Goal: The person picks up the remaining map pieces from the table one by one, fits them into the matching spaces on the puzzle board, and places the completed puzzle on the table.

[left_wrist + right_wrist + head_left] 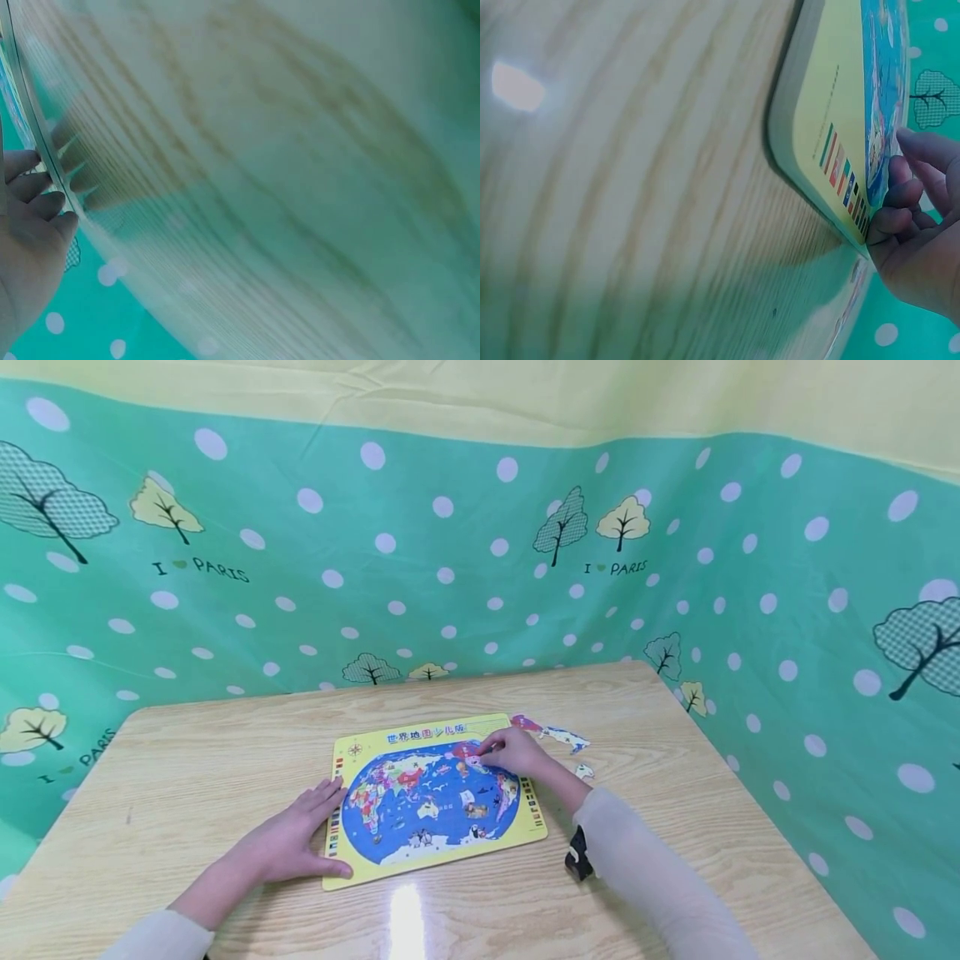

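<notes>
A yellow-bordered world map puzzle board (438,864) lies flat on the table, its blue oval filled with colourful map pieces. My left hand (288,835) rests on the board's left edge, fingers extended and thumb on the lower left corner. In the left wrist view, the fingertips of that hand (34,217) meet the board's edge. Over the map's upper right, my right hand (517,753) pinches a small pink-red map piece (467,752), partly hidden by the fingertips. Curled fingers show on the right hand (922,210) in the right wrist view, close above the board.
Loose puzzle pieces lie right of the board: a red one (527,723), a blue and white one (567,738) and a small pale one (584,771). The wooden table (225,752) backs onto a green dotted curtain (420,560). A black wrist device (577,857) hangs under the right sleeve.
</notes>
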`<state>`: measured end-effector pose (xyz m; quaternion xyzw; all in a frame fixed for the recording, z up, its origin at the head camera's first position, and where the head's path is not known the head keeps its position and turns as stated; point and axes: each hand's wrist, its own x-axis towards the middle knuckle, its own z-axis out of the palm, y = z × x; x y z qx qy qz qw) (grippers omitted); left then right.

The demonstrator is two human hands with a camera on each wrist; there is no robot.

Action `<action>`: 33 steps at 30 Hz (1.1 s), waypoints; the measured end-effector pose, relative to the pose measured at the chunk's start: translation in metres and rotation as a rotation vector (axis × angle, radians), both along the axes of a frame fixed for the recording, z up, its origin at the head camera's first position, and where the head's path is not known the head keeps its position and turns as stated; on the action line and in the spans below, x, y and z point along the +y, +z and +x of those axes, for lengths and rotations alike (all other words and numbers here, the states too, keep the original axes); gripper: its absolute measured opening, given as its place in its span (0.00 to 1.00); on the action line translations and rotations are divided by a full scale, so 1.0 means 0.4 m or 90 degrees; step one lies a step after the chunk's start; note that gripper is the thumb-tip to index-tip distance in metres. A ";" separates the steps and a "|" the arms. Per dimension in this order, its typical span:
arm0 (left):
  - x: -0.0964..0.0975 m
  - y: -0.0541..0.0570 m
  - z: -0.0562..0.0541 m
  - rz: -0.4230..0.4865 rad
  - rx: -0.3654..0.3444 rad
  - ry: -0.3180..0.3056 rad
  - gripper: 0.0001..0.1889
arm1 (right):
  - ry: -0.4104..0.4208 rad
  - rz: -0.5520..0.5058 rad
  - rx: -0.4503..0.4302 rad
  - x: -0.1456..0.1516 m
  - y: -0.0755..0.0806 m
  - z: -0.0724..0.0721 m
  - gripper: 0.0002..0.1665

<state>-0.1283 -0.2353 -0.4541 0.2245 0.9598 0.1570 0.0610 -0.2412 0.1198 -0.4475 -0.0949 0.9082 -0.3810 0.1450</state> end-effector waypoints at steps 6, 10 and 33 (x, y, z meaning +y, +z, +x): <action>0.000 0.002 0.002 0.000 0.001 0.002 0.64 | 0.034 0.029 0.016 -0.007 0.002 0.006 0.07; -0.001 -0.001 0.001 -0.001 0.005 -0.002 0.64 | 0.051 0.041 0.015 -0.009 0.007 0.007 0.06; -0.004 -0.008 -0.004 -0.002 0.002 -0.002 0.64 | 0.066 -0.003 0.010 -0.014 0.019 0.009 0.08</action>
